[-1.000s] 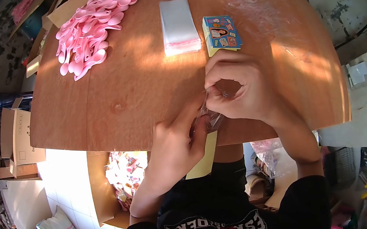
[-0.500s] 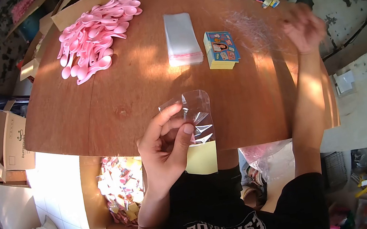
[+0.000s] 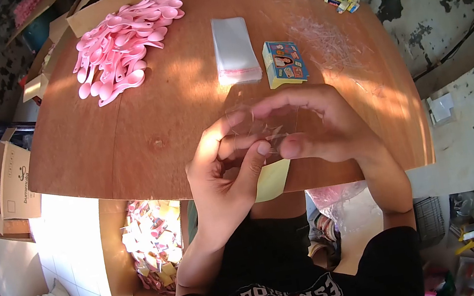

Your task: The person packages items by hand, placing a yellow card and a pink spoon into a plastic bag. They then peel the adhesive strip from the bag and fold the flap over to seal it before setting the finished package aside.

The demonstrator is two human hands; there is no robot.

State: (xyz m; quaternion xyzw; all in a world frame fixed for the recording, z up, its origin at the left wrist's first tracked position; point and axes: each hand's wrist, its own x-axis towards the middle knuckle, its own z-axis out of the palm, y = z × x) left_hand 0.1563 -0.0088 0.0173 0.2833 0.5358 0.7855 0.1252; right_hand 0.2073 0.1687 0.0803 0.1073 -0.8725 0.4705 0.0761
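Near the table's front edge, my left hand [image 3: 220, 178] grips a transparent plastic bag [image 3: 274, 133] between thumb and fingers. A pale yellow card [image 3: 273, 180] shows at the bag's lower end. My right hand [image 3: 325, 125] is curled around the bag's upper part, its thumb and fingertips on the film. Reflections and fingers hide the rest of what the bag contains. Beyond my hands lie a stack of flat transparent bags [image 3: 234, 47] and a stack of blue printed cards [image 3: 287, 62].
Pink plastic spoons [image 3: 117, 46] form a heap at the table's back left. Thin transparent strips [image 3: 328, 39] are scattered right of the cards, with small boxes [image 3: 342, 0] behind. Below the front edge stands a carton [image 3: 115, 252] of filled packets [image 3: 153, 240].
My right hand has come from over the scattered strips at the far right to the bag in my left hand. The bag and its yellow card have tilted slightly.
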